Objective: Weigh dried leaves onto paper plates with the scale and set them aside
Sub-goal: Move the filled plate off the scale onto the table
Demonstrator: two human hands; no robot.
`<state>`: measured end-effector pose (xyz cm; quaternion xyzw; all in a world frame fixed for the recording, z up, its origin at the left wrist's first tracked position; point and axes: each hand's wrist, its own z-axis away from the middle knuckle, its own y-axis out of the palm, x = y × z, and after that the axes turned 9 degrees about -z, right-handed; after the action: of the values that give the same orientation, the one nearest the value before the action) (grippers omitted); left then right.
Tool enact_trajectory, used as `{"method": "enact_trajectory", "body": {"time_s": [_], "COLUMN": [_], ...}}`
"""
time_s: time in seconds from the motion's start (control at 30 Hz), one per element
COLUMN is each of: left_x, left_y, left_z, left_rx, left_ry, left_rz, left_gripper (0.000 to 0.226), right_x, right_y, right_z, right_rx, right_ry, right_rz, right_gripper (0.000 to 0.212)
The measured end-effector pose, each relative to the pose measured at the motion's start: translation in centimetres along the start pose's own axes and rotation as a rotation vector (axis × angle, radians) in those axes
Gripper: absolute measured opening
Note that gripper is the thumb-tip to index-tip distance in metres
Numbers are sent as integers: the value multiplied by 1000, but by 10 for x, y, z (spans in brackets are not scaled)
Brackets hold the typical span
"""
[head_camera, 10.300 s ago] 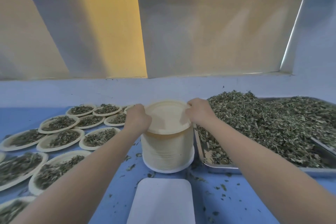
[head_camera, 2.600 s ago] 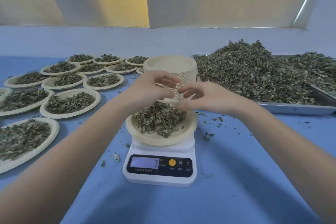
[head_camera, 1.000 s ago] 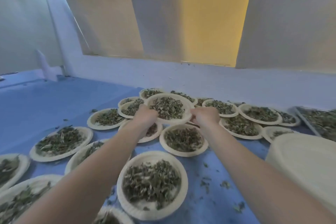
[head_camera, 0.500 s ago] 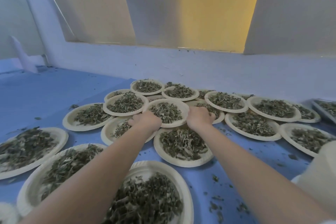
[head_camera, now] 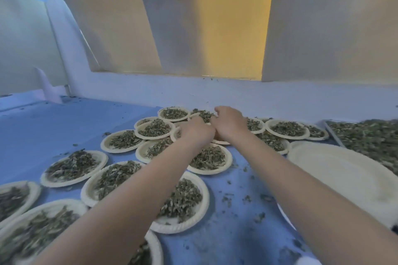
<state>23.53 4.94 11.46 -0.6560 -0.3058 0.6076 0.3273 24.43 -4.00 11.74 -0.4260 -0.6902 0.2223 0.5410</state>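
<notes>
Many paper plates of dried leaves [head_camera: 207, 158] lie spread over the blue table [head_camera: 53, 129]. My left hand [head_camera: 197, 133] and my right hand [head_camera: 230, 123] are close together at the far middle of the spread. Both are seen from the back, so their fingers are mostly hidden. Under them lies one paper plate [head_camera: 174, 133], of which only bits of rim show. My right hand's fingers curl downward beside a far plate [head_camera: 202, 114]. Whether either hand holds anything is hidden.
A stack of empty paper plates [head_camera: 336, 170] stands close at the right. Behind it is a metal tray heaped with dried leaves [head_camera: 366, 133]. Loose leaf crumbs dot the table near my right arm. A low wall ledge [head_camera: 237, 92] runs along the back.
One second ago both hands gripped a filled plate by its rims. It now rests among the far plates, and my hands have come together over it. The view has swung right.
</notes>
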Motion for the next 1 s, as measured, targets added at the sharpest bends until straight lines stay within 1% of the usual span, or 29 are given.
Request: {"method": "enact_trajectory", "body": {"time_s": [0.07,0.13,0.17,0.2,0.27,0.3,0.33,0.37,0.4,0.43,0.47,0.5,0.53,0.6,0.63,0.67,0.7,0.77,0.8,0.83,0.87,0.9,0.93,0.97,1.0], "left_x": [-11,-22,-29,-38,-58,-67,-77,-86,-93,-97,-101,-105,-106,-106,-103,-101,-99,-95,-93,-92,-91,-93,-94,-96,-99], "left_y": [1,9,16,24,40,50,61,72,82,91,99,105,110,113,113,113,112,114,114,114,115,114,113,111,109], "left_z": [25,45,52,62,82,88,93,96,99,100,100,100,99,96,94,93,94,91,93,93,92,91,88,90,90], "left_rx": [33,14,14,34,100,122,133,134,139,137,122,111,104,103,108,104,96,72,57,17,-4,-31,-28,-30,-39], "left_ry": [31,53,83,120,176,176,169,156,136,121,115,116,115,113,98,87,101,92,103,125,136,150,166,206,233], "left_rz": [-32,-79,-84,-81,-69,-56,-32,-28,-46,-80,-118,-147,-147,-114,-74,-34,7,78,95,109,81,73,69,47,40], "left_gripper": [43,40,34,26,35,37,31,31,40,48,52,49,39,11,15,15,10,43,48,40,21,11,25,27,24], "right_x": [-2,-11,-18,-25,-45,-57,-67,-79,-90,-102,-114,-127,-138,-158,-167,-175,-181,-189,-191,-190,-190,-188,-186,-184,-183], "right_y": [-28,-55,-67,-79,-101,-109,-118,-125,-131,-134,-136,-138,-141,-149,-154,-158,-162,-165,-164,-164,-164,-165,-166,-168,-171], "right_z": [26,50,60,70,87,96,105,114,123,130,137,140,142,143,142,141,141,143,143,144,143,143,142,141,139], "right_rx": [19,51,57,57,61,65,67,71,83,107,135,149,154,136,131,139,153,167,156,140,122,97,71,52,39], "right_ry": [-70,-96,-94,-75,-15,7,17,33,40,56,68,99,129,190,234,281,325,363,358,342,316,296,282,272,263], "right_rz": [92,206,250,279,292,294,311,355,416,474,534,569,598,582,534,462,376,226,188,178,187,204,209,198,180], "right_gripper": [17,20,25,32,36,34,30,20,13,19,24,27,27,18,11,11,17,22,21,18,21,27,34,37,39]}}
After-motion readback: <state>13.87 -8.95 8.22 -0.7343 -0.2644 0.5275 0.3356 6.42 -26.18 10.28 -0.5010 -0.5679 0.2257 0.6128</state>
